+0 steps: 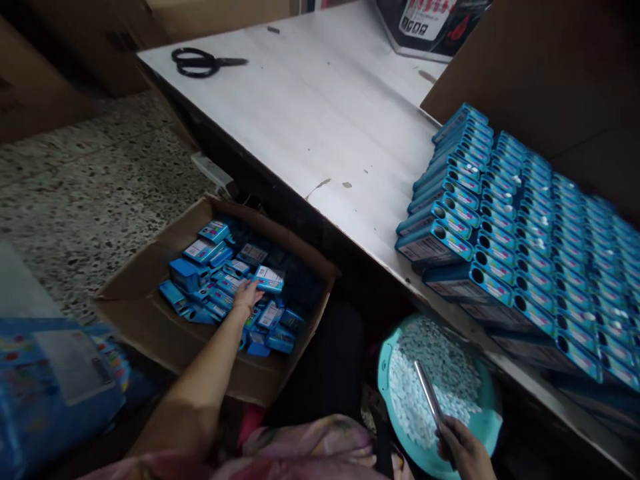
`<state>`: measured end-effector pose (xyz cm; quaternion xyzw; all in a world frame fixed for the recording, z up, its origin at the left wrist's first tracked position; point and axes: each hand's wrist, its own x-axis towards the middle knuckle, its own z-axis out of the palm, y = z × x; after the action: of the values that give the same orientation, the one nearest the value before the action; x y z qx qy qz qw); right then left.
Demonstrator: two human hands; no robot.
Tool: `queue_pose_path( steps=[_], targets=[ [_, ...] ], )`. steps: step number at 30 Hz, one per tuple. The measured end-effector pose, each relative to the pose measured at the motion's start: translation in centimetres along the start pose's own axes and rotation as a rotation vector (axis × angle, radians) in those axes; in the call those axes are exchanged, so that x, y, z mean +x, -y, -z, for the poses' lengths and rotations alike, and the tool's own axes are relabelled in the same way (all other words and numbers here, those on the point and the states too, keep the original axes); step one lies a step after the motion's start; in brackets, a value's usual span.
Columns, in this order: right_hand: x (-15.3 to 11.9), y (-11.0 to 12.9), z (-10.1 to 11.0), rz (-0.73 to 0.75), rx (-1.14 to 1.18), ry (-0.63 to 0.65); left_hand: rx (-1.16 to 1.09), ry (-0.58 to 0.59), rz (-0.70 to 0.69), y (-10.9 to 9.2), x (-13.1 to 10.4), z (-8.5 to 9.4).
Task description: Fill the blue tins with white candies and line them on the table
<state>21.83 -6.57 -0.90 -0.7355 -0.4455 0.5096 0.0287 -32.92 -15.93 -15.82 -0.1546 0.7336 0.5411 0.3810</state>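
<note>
My left hand [247, 295] reaches into an open cardboard box [150, 347]. Its fingers are closed on the edge of a small blue carton [270, 279] with a white printed panel. Many similar blue cartons [220, 297] lie jumbled beneath it. In my right hand [465, 448] is a shiny metal tube-like tool [427, 390], held over a turquoise basin [493, 427]. Small white pieces [413, 400] fill much of the basin; I cannot make out what they are. On the table, several rows of blue cartons [500, 280] stand upright, with dark round openings on top.
A white table [320, 120] runs diagonally past both containers. Black-handled scissors [205, 62] lie near its far left corner. A large cardboard panel [550, 73] rises behind the carton rows, beside a dark printed box [430, 27]. A blue plastic package [55, 393] sits at left.
</note>
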Motion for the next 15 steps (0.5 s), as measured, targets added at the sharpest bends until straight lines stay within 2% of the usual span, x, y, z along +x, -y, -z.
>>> queue_pose_path(
  steps=[1,3,5,7,8,10,12,14,15],
  targets=[
    [0.3,0.0,0.0,0.009,-0.002,-0.005,-0.042,0.077,0.014,-0.7,-1.1,0.5],
    [0.8,0.1,0.0,0.050,0.001,-0.013,-0.126,0.311,0.081,-1.7,-4.0,1.3],
    [1.3,0.2,-0.1,0.126,0.037,0.002,-0.152,0.561,0.180,-1.7,-7.8,1.8],
    [1.7,0.3,-0.3,0.219,0.081,0.032,0.002,0.721,0.216,-0.6,-12.2,1.8],
    [1.8,0.3,-0.4,0.267,0.098,0.042,0.121,0.799,0.174,0.1,-14.4,1.6],
    [2.1,0.3,-0.4,0.359,0.108,0.044,0.462,0.959,-0.005,1.4,-17.9,1.0],
    [2.5,0.3,0.0,0.428,0.084,0.019,0.774,1.058,-0.375,1.5,-20.4,-0.1],
    [2.8,0.4,0.9,0.469,-0.010,-0.033,1.004,1.115,-0.773,0.4,-22.0,-1.8],
    [2.8,0.5,1.5,0.492,-0.095,-0.071,1.118,1.179,-0.909,-0.4,-22.7,-2.8]
  ],
)
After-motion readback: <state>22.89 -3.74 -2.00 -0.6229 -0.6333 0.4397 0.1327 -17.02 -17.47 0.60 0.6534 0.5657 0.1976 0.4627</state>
